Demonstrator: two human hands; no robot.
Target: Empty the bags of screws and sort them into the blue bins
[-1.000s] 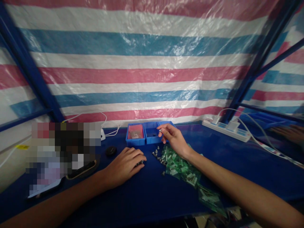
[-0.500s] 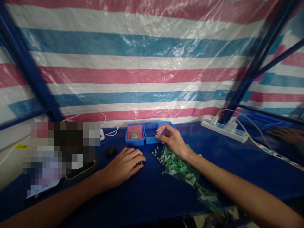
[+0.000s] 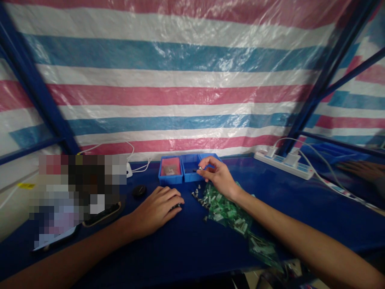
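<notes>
My right hand (image 3: 219,176) pinches a small, shiny metal piece (image 3: 200,168) between thumb and fingertips, held up at the front of the middle blue bin (image 3: 189,176). It looks like a short screw, but it is too small to be sure. Under that wrist lie green plastic bags (image 3: 225,208) of small pale parts. My left hand (image 3: 161,206) rests on the table, its fingers curled round several small dark metal pieces (image 3: 175,207) that are partly hidden. Between the hands lies a loose scatter of similar small metal pieces (image 3: 197,194).
Beside the middle bin, the left blue bin (image 3: 170,180) holds a reddish sheet and a clear bag. A round black object (image 3: 139,190) lies near my left hand. A white power strip (image 3: 284,165) with cables stands at the back right. Blurred items and a phone-like object (image 3: 57,239) are left.
Almost nothing differs. The view has shifted very slightly, and both hands keep their places and their grips.
</notes>
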